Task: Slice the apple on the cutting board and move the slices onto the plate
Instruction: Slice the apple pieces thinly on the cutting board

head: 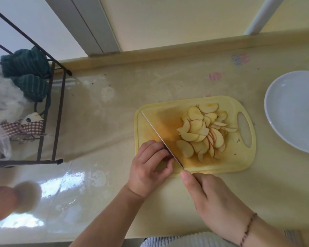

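Observation:
A yellow cutting board (pixel 239 157) lies on the counter, with a pile of several thin apple slices (pixel 203 132) on its right half. My left hand (pixel 150 166) curls over a small remaining apple piece at the board's near left corner; the piece is almost fully hidden under the fingers. My right hand (pixel 209 196) grips the handle of a knife (pixel 159 134), index finger stretched along the spine. The blade runs diagonally toward the board's far left corner, right against my left fingers. A white plate (pixel 282 111) sits to the right of the board, with nothing on it.
A dark metal rack (pixel 55 104) stands at the left with green cloths (pixel 27 72) and a checkered item. A blurred round object (pixel 12 198) is at the near left. The wall ledge runs along the back of the glossy counter.

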A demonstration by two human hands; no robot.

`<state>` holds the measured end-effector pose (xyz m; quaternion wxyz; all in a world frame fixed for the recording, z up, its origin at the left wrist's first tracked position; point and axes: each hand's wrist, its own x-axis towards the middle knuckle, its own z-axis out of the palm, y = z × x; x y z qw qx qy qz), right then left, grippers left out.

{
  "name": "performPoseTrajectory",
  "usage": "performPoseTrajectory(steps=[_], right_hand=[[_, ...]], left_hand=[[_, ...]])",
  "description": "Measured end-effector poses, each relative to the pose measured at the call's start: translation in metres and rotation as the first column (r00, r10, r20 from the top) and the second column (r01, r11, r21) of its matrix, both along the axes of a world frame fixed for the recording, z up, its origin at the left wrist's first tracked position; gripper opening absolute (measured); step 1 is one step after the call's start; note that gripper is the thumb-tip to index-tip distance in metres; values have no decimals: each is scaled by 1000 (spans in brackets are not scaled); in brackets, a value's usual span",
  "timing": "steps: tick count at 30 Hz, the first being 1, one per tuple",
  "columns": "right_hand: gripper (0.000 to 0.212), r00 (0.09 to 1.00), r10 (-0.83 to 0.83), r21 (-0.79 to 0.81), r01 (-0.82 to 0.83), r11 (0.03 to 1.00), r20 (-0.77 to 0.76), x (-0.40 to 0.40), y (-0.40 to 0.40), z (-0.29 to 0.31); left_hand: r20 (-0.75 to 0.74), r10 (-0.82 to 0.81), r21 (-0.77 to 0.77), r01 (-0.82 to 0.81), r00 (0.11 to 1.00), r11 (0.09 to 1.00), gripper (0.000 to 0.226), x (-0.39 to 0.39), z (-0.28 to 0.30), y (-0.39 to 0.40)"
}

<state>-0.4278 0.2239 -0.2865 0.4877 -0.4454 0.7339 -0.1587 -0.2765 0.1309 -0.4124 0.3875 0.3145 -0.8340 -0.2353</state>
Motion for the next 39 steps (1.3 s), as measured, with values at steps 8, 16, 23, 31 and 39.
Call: performPoseTrajectory(steps=[8, 16, 23, 31, 39], right_hand=[[59, 998, -12, 35, 9, 999, 70, -1, -21, -15], [66, 999, 25, 56, -26, 998, 22, -1, -17, -19], [62, 999, 18, 15, -18, 1000, 45, -9, -40, -36], [62, 997, -34, 21, 32, 999, 69, -22, -32, -21], [60, 1000, 18, -29, -18, 999, 7, -1, -7, 0]], left_hand=[[1, -69, 37, 68, 998, 997, 18, 5, 2, -3], [42, -110, 24, 109, 993, 994, 16, 15, 2, -4], [72, -98, 1, 98, 993, 995, 19, 17, 1, -7], [58, -78, 29, 76, 995, 997, 18, 17, 1, -2], [23, -83, -1, 83, 996, 997, 29, 14, -1, -1]])
